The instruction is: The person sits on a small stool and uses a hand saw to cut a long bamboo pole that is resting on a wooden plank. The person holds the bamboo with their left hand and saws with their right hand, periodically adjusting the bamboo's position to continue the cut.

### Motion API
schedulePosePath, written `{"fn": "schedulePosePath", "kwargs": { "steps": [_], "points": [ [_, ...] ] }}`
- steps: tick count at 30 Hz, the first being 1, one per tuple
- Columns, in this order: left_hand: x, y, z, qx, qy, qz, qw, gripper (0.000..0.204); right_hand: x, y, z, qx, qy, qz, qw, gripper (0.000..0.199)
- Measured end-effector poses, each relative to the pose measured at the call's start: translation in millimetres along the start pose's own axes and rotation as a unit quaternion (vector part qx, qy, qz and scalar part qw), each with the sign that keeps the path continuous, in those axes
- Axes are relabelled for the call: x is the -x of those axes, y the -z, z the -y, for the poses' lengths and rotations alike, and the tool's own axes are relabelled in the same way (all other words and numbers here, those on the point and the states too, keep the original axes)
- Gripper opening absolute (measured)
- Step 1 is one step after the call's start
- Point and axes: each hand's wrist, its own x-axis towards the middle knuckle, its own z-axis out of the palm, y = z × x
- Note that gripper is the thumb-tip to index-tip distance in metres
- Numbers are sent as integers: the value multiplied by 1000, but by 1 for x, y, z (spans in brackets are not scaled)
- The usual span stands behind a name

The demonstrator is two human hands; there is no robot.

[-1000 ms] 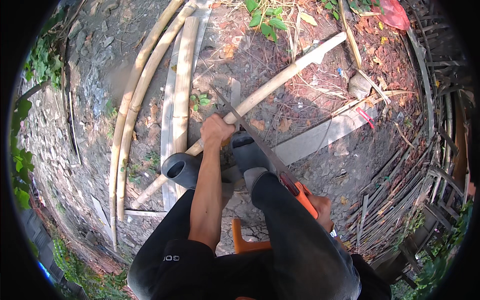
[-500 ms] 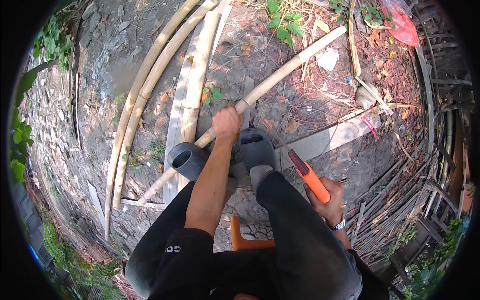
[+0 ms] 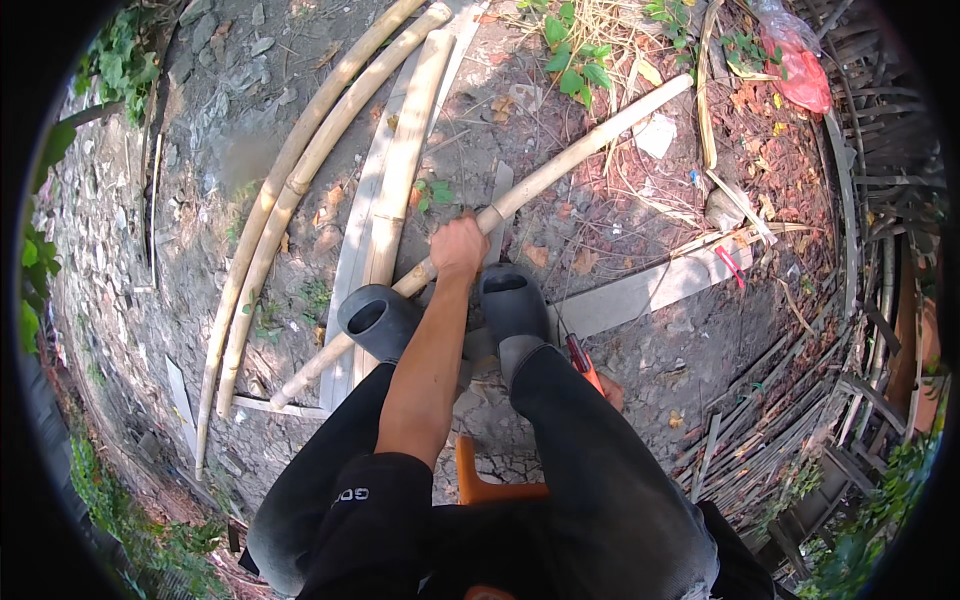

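Observation:
My left hand (image 3: 458, 245) is closed around a long pale bamboo pole (image 3: 580, 150) that runs diagonally from the upper right down to the lower left, resting on the ground. The pole passes between my two black rubber boots (image 3: 375, 320) (image 3: 510, 295). My right hand (image 3: 612, 392) is mostly hidden behind my right knee. It grips an orange-handled cutting tool (image 3: 583, 362), of which only the handle shows; its blade is out of sight.
Several curved bamboo poles (image 3: 290, 200) lie on the stony ground to the left. A flat grey plank (image 3: 640, 295) lies to the right of my boots. I sit on an orange stool (image 3: 490, 490). A woven bamboo fence (image 3: 870, 250) and a red bag (image 3: 800, 75) stand at the right.
My right hand has drawn the orange-handled tool back from the pole and down behind my right knee. My left hand has kept its grip on the pole.

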Motion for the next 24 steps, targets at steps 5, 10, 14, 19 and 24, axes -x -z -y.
{"fn": "schedulePosePath", "kwargs": {
  "steps": [5,10,14,19,24],
  "points": [
    [6,2,2,0,12,4,1000,27,-11,-3,-32,-11,7,-1,1000,18],
    [4,12,-4,9,7,17,1000,31,-48,52,-31,50,27,139,989,22],
    [3,20,-2,8,19,54,998,36,-49,59,29,32,93,146,984,20],
    [-3,29,-7,20,41,108,993,42,-34,27,25,20,142,66,987,13],
    [-2,33,-3,11,29,107,994,45,-19,28,37,19,36,93,995,13]
  ]
}}
